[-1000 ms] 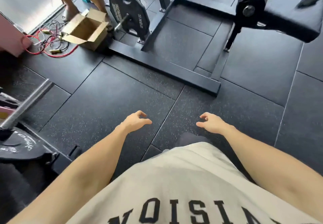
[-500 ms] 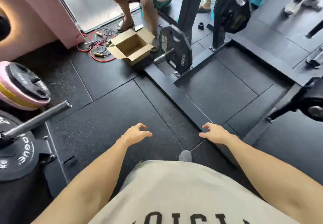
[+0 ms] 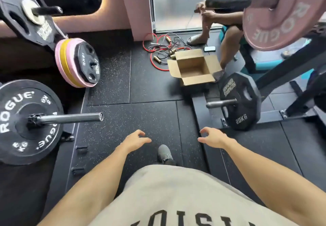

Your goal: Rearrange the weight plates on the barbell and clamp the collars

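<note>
A black Rogue plate [image 3: 26, 121] sits on a barbell sleeve [image 3: 70, 117] at the left, with a dark collar against the plate. A pink Rogue plate [image 3: 280, 14] hangs on a raised bar [image 3: 229, 1] at the top right. A black 20 kg plate [image 3: 241, 102] rests on a low peg to the right. Pink, yellow and black plates [image 3: 77, 63] are stacked on a peg at the upper left. My left hand [image 3: 135, 140] and my right hand [image 3: 211, 137] hover over the floor, fingers loosely curled, holding nothing.
An open cardboard box [image 3: 194, 67] stands on the rubber floor, with jump ropes [image 3: 162, 51] behind it. A seated person's legs [image 3: 211, 22] are at the top right. Rack rails [image 3: 202, 112] run along the floor on the right. My grey shoe [image 3: 164, 153] shows below.
The view has swung left and up: the left barbell with its Rogue plate and the pink plate on the raised bar have come into sight. Both hands stay held out and empty.
</note>
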